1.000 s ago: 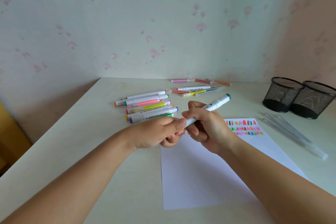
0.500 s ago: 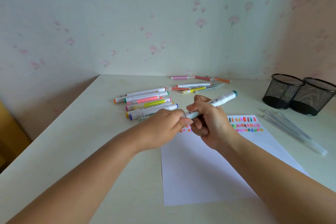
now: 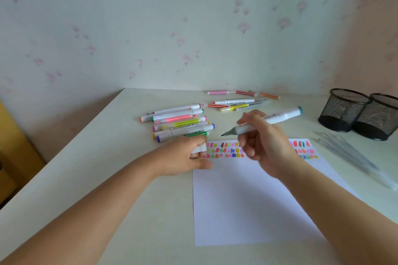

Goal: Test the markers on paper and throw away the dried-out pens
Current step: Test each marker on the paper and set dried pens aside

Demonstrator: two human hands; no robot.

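Note:
My right hand (image 3: 261,143) grips a white marker (image 3: 280,117) with a teal end cap, held above the paper with its dark bare tip pointing left. The marker's white cap (image 3: 199,148) sits pinched in my left hand (image 3: 185,156), which rests at the paper's top left corner. The white paper (image 3: 247,200) lies in front of me, and rows of small colour swatches (image 3: 226,150) run across its top edge. A bundle of markers (image 3: 181,122) lies side by side beyond my left hand. More thin pens (image 3: 239,101) lie further back near the wall.
Two black mesh pen cups (image 3: 344,113) (image 3: 379,118) stand at the right by the wall. Several clear plastic tubes (image 3: 353,157) lie on the table right of the paper. The table's left edge runs diagonally, with a yellow piece of furniture (image 3: 13,157) beyond it.
My hands have pulled apart: the cap came off in my left hand, which moved left, and the marker's dark tip is now bare in my right hand.

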